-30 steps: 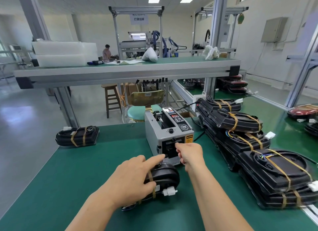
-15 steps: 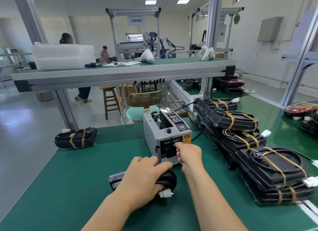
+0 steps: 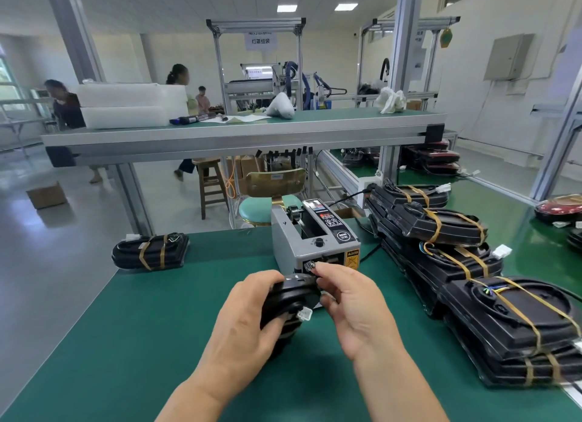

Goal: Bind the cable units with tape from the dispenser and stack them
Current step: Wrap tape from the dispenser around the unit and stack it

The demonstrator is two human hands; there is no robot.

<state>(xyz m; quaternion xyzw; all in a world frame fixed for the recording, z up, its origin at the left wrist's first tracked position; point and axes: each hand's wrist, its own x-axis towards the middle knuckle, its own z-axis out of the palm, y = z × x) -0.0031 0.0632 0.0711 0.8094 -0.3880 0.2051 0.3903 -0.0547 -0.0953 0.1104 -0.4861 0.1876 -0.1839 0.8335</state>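
While L grip (image 3: 252, 324) clasps cable unit (image 3: 289, 291), R grip (image 3: 356, 308) curled at dispenser (image 3: 293, 245)

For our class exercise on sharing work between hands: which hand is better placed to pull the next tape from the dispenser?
Probably the right. The right hand is right at the outlet of the dispenser, while the left hand grips the black cable unit and would have to release it.

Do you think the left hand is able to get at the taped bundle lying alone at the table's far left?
Probably not yet: the left hand grips the black unit by the dispenser. Nothing stands between it and the bundle, once it lets go.
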